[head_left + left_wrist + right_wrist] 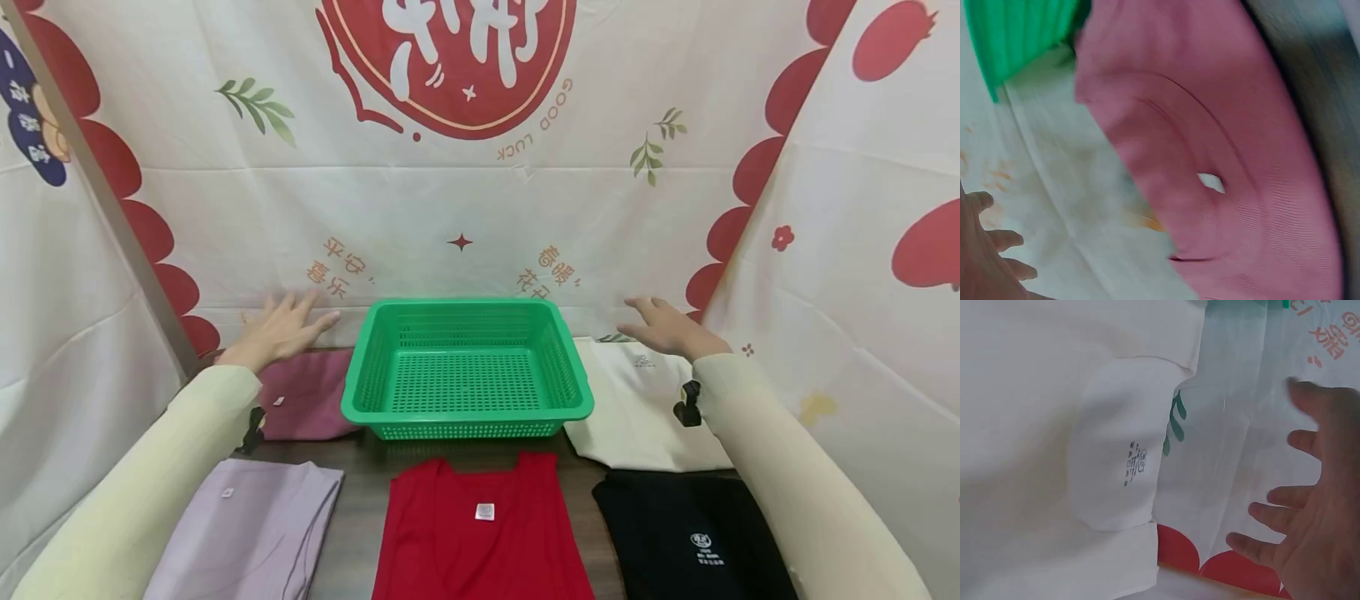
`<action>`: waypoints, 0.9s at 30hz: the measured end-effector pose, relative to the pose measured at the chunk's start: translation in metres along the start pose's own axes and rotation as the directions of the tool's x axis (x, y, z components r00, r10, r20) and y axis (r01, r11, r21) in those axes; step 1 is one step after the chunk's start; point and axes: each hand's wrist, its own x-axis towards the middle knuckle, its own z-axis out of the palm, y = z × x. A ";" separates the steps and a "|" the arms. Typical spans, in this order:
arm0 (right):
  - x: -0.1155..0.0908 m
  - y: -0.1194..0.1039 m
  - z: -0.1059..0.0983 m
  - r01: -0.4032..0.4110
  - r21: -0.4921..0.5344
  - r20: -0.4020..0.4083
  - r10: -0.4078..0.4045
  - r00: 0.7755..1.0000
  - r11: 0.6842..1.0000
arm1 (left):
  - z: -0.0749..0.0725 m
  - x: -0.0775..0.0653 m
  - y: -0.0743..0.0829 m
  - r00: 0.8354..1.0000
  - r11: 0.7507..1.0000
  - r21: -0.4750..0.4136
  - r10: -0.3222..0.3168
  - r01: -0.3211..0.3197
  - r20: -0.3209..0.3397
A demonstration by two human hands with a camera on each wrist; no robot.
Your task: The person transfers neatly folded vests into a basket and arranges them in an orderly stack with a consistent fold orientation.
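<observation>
Fingers spread, my left hand [279, 333] hovers over the far edge of a folded mauve garment [311, 400]; it holds nothing. My right hand [667, 327] is likewise spread above a folded cream garment [645, 408] on the other side, with nothing in its grasp. Between the hands stands a green plastic basket [468, 427] with slotted sides, and no garment lies in it. In the left wrist view the mauve garment [1210, 125] shows a small white label. Printed text marks the neck of the cream garment [1110, 444] in the right wrist view.
Nearer to me lie a folded lilac garment [247, 517], a red V-neck garment [483, 533] and a black garment [693, 533] on a dark wood table [356, 517]. White printed cloth [450, 208] rises behind the basket and along both sides.
</observation>
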 end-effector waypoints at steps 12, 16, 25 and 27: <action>-0.024 0.039 0.013 -0.007 -0.053 0.022 0.008 1.000 0.999 | -0.012 0.012 0.099 0.971 0.962 -0.145 0.218 -0.230 -0.097; -0.035 0.053 0.019 -0.066 -0.037 0.057 0.068 0.996 0.997 | -0.015 0.011 0.143 0.952 0.932 -0.201 0.282 -0.301 -0.117; -0.064 0.082 0.027 -0.190 -0.006 0.133 0.189 0.973 0.982 | -0.002 0.009 0.232 0.887 0.839 -0.287 0.437 -0.461 -0.146; -0.070 0.087 0.028 -0.216 -0.005 0.169 0.214 0.962 0.976 | 0.003 0.005 0.251 0.870 0.807 -0.326 0.464 -0.492 -0.166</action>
